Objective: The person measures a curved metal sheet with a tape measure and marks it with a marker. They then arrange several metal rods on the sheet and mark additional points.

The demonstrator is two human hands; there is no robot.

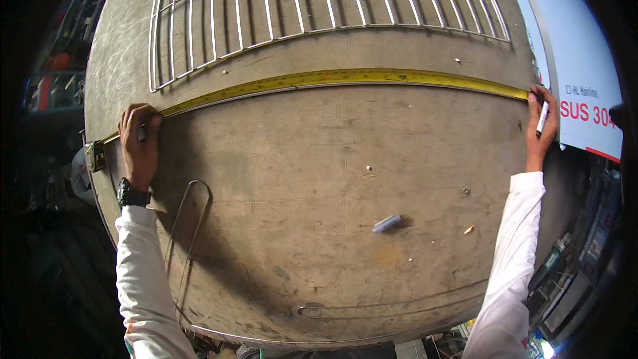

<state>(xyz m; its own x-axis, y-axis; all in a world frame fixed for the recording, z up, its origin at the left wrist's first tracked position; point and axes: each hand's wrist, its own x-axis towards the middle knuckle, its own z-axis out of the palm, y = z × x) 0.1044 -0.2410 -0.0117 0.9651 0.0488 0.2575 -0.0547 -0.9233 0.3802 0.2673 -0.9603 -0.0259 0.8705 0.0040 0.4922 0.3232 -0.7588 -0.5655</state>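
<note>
A yellow tape measure (pixel 345 78) is stretched across the worktable, its blade lying along a thin metal rod (pixel 292 88). My left hand (pixel 139 143) is closed on the blade and rod near their left end. Beyond it, the tape's case (pixel 95 157) hangs at the table's left edge. At the far right end, my right hand (pixel 541 126) pinches the tip of the blade. A white marker with a dark end (pixel 542 119) is also held in that hand, lying across the fingers.
A wire rack (pixel 332 0) of parallel rods lies at the back. Bent wire pieces (pixel 189 226) rest at the left and a long one (pixel 399 306) near the front edge. A grey-blue cylinder (pixel 387 224) lies right of centre. A blue-white sheet (pixel 578 46) stands at the right.
</note>
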